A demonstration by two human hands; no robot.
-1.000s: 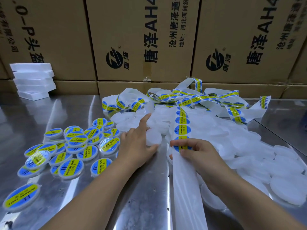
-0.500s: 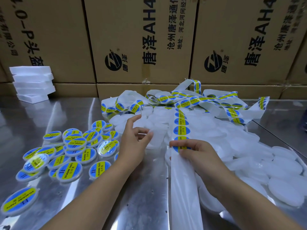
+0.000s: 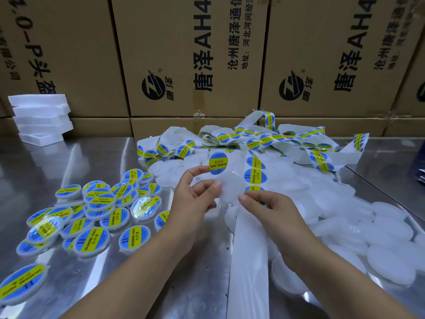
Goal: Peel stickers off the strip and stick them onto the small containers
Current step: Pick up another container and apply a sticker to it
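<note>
My left hand [image 3: 195, 199] holds a plain white round container [image 3: 231, 189] between thumb and fingers, lifted over the pile. A blue and yellow sticker [image 3: 218, 163] stands free at the container's top edge, by my left index fingertip. My right hand [image 3: 269, 210] pinches the white sticker strip [image 3: 249, 261] just right of the container, its thumb at the container's rim. The strip runs from the bottom edge up past more stickers [image 3: 255, 176] into a tangle [image 3: 264, 139] at the back.
Several labelled containers [image 3: 99, 203] lie in a heap on the left of the steel table [image 3: 138, 261]. Unlabelled white containers [image 3: 345, 217] are piled on the right. A stack of white foam pieces [image 3: 39, 118] stands back left, before cardboard boxes [image 3: 190, 61].
My left hand took a white container from the pile and raised it. One sticker has come off the strip and now stands above the container. My right hand still holds the strip.
</note>
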